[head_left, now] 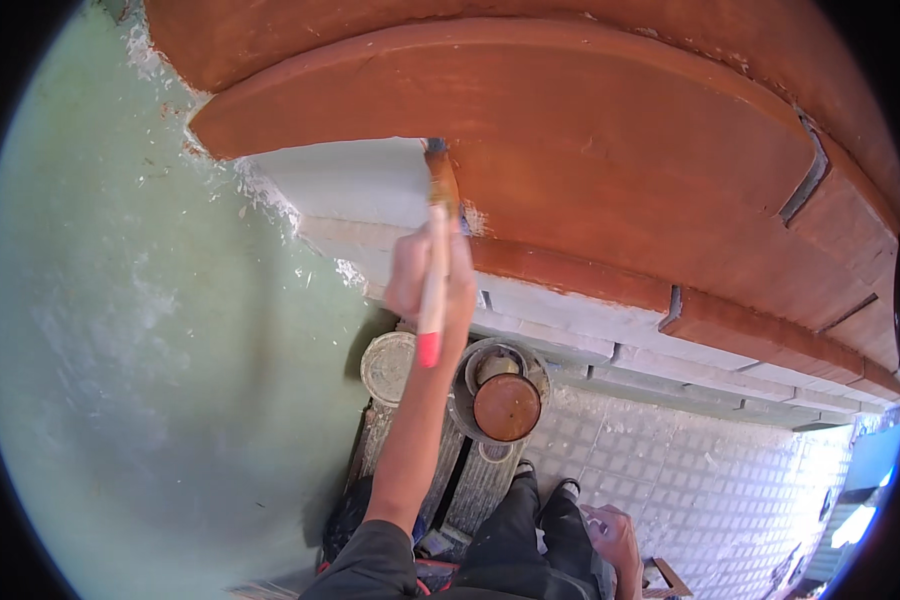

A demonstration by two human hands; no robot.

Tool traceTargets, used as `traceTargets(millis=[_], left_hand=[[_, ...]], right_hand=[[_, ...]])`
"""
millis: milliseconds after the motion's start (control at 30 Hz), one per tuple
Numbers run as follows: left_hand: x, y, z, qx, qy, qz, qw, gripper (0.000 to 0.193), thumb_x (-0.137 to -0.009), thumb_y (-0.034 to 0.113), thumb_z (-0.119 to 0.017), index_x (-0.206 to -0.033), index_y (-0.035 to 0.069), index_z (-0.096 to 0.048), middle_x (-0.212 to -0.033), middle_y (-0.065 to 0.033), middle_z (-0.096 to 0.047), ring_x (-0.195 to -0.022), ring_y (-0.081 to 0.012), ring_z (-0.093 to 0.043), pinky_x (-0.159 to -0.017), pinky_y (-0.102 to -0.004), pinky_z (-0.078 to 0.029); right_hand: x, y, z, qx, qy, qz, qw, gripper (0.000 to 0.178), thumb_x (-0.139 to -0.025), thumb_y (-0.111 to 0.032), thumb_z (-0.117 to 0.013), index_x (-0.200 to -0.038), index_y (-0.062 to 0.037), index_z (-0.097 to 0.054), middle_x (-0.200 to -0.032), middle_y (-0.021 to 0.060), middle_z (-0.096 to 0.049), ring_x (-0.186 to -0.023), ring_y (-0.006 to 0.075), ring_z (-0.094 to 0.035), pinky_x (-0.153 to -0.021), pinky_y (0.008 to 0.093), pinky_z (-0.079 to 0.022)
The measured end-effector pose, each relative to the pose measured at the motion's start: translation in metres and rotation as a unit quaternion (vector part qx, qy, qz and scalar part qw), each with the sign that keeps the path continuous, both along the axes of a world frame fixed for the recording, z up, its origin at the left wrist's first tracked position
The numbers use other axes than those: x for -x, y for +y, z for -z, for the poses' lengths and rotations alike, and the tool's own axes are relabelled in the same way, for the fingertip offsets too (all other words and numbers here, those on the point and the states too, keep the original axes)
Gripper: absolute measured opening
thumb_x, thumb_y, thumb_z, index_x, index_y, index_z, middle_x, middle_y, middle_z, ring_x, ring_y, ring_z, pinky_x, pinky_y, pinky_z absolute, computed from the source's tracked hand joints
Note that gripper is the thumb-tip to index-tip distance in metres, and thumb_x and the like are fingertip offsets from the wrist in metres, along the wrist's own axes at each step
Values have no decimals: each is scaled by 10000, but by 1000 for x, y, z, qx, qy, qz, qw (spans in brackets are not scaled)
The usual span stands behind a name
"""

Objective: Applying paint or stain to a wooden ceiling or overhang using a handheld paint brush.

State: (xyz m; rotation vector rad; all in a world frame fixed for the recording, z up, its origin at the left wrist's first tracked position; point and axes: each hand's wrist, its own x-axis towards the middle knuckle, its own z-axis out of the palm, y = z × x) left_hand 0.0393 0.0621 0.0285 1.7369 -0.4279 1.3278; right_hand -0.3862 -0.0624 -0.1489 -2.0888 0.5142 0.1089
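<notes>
Brush [435, 270]: up at the edge of the reddish-brown moulding [610, 150], bristles [444, 182] right where brown meets the bare white patch [355, 180], pale handle [431, 310] angling down to a red end [428, 350].
Left hand [458, 280]: here it is, closed around the handle just below the bristles, fingers bunched and a bit blurred, forearm rising over the plank bench [395, 440].
Right hand [618, 538]: low down beside the dark trousers [510, 535], fingers bent; whether they pinch anything, I can't tell from here.
Feel of it: looks light, a stiff handle with a soft, bendy tip; wet paint would make it slippery close to the bristles, and a hard press would probably splay them.
Best hold: on the wood just under the bristles for control, I'd say, thumb against fingers; farther toward the red end looks looser.
Paint pot [507, 408]: round, brown inside, sitting within the grey bucket [460, 410] at the bench's far end.
Neighbour: pale round tub [387, 368] at the bench's far left corner, just beside the bucket.
Surroundings: green wall [170, 380] down the left, tiled floor [660, 450] to the bench's right.
</notes>
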Motion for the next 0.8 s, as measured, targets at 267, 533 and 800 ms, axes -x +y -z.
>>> traceTargets(millis=[267,533,800], left_hand=[[30,-40,0,-35,9,178,983,126,-814,15,-797,-867,13,-683,-744,-101,-673,-606,-199,-648,-559,-315,-526],[-22,18,1,118,78,153,978,90,-873,22,-761,-913,-9,-686,-731,-76,-647,-626,-158,-615,-557,-319,-486],[2,-16,3,-6,-44,129,991,110,-834,47,-792,-866,44,-687,-715,-103,-641,-561,-226,-614,-508,-314,-493]], right_hand=[[-1,0,-1,8,-4,-3,1000,298,-796,16,-585,-1017,-23,-781,-868,167,-728,-622,278,-670,-589,359,-522],[-10,1,-1,3,-1,-16,1000,305,-795,22,-584,-1020,-28,-783,-865,158,-726,-608,255,-663,-578,345,-516],[-7,3,-4,3,-4,-24,1000,324,-793,27,-571,-1030,-32,-784,-858,163,-723,-650,284,-686,-589,358,-528]])
